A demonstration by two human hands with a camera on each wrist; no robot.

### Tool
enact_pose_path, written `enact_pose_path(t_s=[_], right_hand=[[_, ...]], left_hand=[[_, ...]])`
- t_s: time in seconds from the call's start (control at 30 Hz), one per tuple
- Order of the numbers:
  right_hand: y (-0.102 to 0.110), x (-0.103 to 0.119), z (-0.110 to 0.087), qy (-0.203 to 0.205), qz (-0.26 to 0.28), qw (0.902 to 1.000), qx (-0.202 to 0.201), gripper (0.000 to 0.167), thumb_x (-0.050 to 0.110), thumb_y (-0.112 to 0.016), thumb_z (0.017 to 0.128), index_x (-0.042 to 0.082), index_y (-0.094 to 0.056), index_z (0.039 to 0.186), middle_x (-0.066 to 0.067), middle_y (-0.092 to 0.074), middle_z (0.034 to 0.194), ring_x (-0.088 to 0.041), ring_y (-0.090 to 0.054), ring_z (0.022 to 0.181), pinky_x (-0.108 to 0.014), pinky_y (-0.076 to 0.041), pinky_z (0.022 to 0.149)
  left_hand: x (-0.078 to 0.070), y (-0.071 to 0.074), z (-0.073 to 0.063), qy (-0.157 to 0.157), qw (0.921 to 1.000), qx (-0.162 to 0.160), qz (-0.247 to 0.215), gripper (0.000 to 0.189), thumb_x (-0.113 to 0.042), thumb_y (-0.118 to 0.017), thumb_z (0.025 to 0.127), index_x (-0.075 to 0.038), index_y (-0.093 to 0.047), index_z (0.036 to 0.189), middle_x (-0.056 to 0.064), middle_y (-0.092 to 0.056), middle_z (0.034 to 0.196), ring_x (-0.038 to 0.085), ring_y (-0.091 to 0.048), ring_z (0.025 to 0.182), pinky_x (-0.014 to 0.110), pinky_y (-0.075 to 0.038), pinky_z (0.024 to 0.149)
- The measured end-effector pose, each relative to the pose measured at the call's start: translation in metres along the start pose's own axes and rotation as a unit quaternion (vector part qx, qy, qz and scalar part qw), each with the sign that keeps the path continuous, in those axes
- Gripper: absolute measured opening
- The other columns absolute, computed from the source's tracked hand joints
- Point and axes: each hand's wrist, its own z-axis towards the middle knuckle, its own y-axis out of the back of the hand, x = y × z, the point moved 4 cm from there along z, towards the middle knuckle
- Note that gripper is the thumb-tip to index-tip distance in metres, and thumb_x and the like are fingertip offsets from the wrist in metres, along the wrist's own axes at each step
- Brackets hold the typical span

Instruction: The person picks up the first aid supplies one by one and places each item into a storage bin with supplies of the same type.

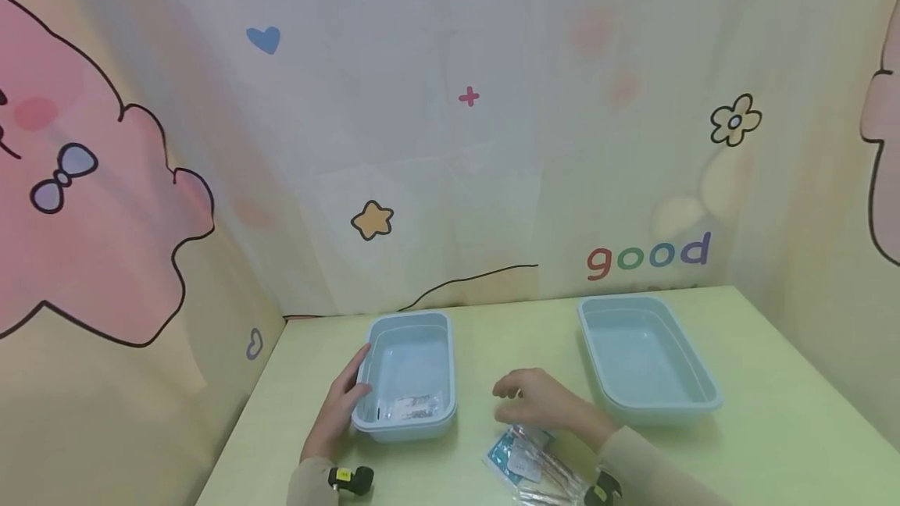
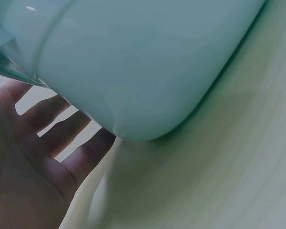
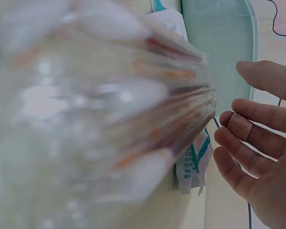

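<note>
Head view: we find the left hand (image 1: 339,406) at the left side of the left basin (image 1: 411,361), thumb at the rim and fingers along the outer wall; its grip is narrow and holds that side. A clear packet (image 1: 413,408) with whitish contents lies inside this basin, at its near end. The right basin (image 1: 643,361) stands well apart, toward the right of the pale surface (image 1: 516,342). We record the right hand (image 1: 540,401) between the two basins, fingers bent, its grip fairly wide and holding nothing. Just to the near side of it lies a heap of clear stick packs (image 1: 551,468) with a blue-and-white packet (image 1: 502,453). A printed cloth (image 1: 422,139) bearing the word "good" forms the far wall.

Left wrist view: we note the basin's smooth outer wall and rounded corner, with spread fingers (image 2: 69,131) reaching up to it. Their tips are hidden; we cannot tell how firmly they press.

Right wrist view: we see the thumb apart from the fingers and a tan strip (image 3: 240,127) around one finger. The stick packs, much blurred, fill the foreground, clear of the hand; teal-printed packaging shows behind them.
</note>
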Motion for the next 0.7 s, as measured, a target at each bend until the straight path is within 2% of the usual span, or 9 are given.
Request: enact_pose_path(t_s=[0.33,0.7], right_hand=[[-0.0010,-0.0009,-0.0060,0.006,-0.016,0.9998,0.003,0.039,0.033,-0.073,0.083,0.007,-0.070,0.111,-0.003,-0.072,0.105,-0.020,-0.066,0.095,-0.030,-0.055,0.079],[-0.0053,-0.0021,-0.0069,0.026,-0.054,0.9981,0.009,0.031,0.028,-0.074,0.082,0.009,-0.072,0.106,-0.003,-0.073,0.103,-0.017,-0.068,0.091,-0.028,-0.056,0.079]], left_hand=[[-0.0036,0.0001,0.0006,-0.014,0.9998,-0.002,0.014,0.069,-0.006,-0.048,0.091,-0.029,-0.030,0.153,0.005,-0.021,0.162,0.035,-0.022,0.148,0.059,-0.022,0.115],[-0.0024,-0.0004,0.0000,-0.010,0.9999,0.000,-0.002,0.068,-0.005,-0.049,0.092,-0.029,-0.031,0.153,0.004,-0.020,0.163,0.034,-0.018,0.149,0.060,-0.018,0.116]])
